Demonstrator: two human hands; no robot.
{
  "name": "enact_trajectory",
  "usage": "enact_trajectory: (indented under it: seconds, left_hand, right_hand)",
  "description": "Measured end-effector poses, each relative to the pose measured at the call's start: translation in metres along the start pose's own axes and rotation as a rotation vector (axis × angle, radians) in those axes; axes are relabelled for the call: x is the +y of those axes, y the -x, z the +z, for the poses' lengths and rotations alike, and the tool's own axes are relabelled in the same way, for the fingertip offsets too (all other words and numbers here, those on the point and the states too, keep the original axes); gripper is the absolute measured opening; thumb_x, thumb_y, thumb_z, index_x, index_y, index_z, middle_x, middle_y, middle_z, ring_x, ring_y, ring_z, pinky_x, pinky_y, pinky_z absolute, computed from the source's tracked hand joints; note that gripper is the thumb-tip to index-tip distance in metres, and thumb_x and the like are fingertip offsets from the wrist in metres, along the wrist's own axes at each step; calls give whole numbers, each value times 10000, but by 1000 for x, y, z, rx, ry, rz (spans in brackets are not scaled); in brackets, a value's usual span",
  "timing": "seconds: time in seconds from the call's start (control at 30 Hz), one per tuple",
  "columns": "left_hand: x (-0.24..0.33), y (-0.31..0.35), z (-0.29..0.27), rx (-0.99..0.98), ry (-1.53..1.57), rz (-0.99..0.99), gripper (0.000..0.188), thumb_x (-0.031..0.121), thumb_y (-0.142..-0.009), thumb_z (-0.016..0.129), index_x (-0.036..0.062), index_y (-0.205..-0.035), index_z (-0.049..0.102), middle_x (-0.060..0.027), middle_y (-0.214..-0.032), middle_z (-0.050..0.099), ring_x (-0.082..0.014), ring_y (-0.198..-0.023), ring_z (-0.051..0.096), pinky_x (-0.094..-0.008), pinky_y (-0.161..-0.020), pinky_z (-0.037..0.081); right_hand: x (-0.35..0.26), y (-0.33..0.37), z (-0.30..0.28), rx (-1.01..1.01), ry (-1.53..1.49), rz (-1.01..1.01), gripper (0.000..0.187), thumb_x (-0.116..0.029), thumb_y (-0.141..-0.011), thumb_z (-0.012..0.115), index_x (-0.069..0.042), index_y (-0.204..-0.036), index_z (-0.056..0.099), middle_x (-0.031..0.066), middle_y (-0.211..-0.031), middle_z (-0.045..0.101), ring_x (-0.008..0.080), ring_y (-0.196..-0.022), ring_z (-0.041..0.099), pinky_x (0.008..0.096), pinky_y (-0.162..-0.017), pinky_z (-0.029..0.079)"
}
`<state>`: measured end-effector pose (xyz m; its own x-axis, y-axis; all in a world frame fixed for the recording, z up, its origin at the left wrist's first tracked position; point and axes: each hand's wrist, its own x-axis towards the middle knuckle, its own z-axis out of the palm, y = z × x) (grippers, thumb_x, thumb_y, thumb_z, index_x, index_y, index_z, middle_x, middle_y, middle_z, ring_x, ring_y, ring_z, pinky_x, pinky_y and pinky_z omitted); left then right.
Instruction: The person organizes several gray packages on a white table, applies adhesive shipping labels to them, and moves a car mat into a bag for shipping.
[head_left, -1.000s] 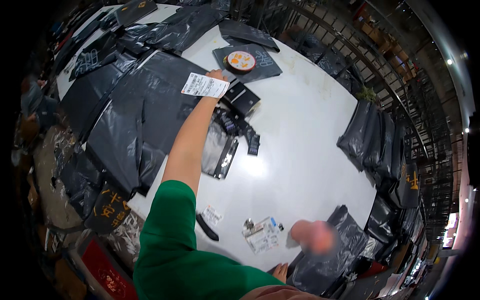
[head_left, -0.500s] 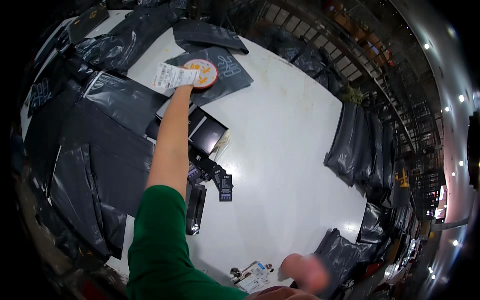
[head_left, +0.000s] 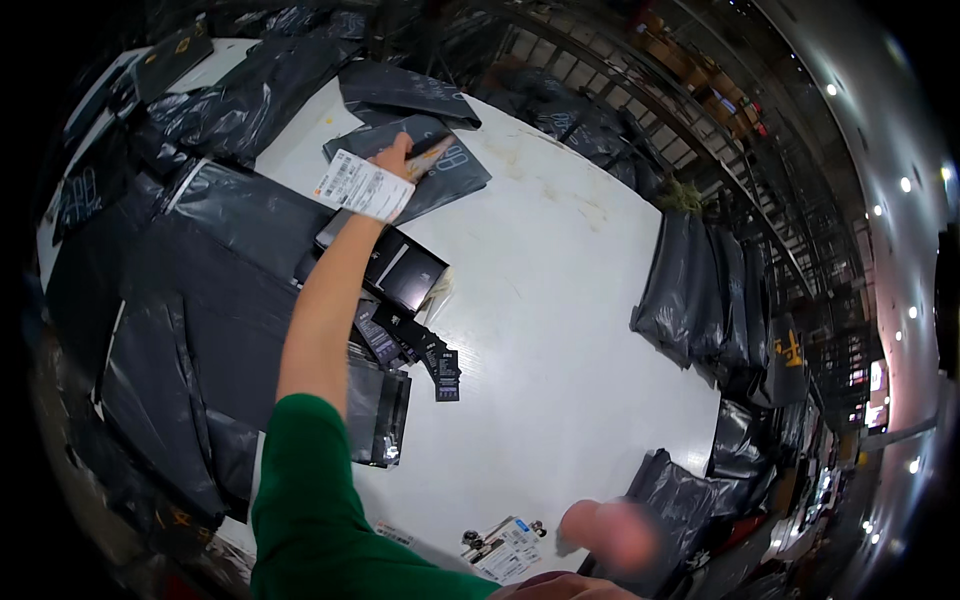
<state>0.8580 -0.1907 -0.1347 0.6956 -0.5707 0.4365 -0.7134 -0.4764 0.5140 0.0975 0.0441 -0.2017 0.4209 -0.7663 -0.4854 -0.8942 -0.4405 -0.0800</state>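
Note:
Stretched across the table, my left hand is closed, with a white printed shipping label at it, covering part of the wrist and palm. Beside the fingers, an orange-marked tape roll is tipped and blurred; the hand appears to grip its edge. Underneath lies a dark grey printed mailing bag. At the lower right, my right hand is a blurred rounded shape by the table edge, its fingers indistinct. Near it lies a clipped stack of labels.
An open black box and several small black cards lie mid-table. Dark plastic bags cover the left side. Filled grey bags line the right edge, and metal racking stands beyond.
The tape roll, earlier face up beside my left hand, is now tipped toward its edge. The label has swung lower over the wrist. My right hand stays about where it was.

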Motion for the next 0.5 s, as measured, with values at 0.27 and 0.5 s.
enact_trajectory:
  seconds: [0.27, 0.5]
  left_hand:
    - [109, 126, -153, 117, 514, 721, 316, -86, -679, 515, 52, -960, 467, -141, -975, 603, -295, -746, 610, -307, -610, 498]
    - [164, 240, -258, -95, 640, 782, 373, -52, -636, 602, 106, -974, 612, -151, -1062, 572, -245, -753, 620, -273, -585, 510]
  right_hand:
    - [20, 66, 91, 73, 74, -24, 786, -337, -701, 603, 72, -1254, 221, 343, -1280, 210, 477, -1163, 278, 494, -947, 289]
    - [-48, 30, -56, -548, -224, 85, 490, -383, -733, 609, -13, -1051, 563, 189, -995, 584, 277, -943, 565, 362, -794, 441]
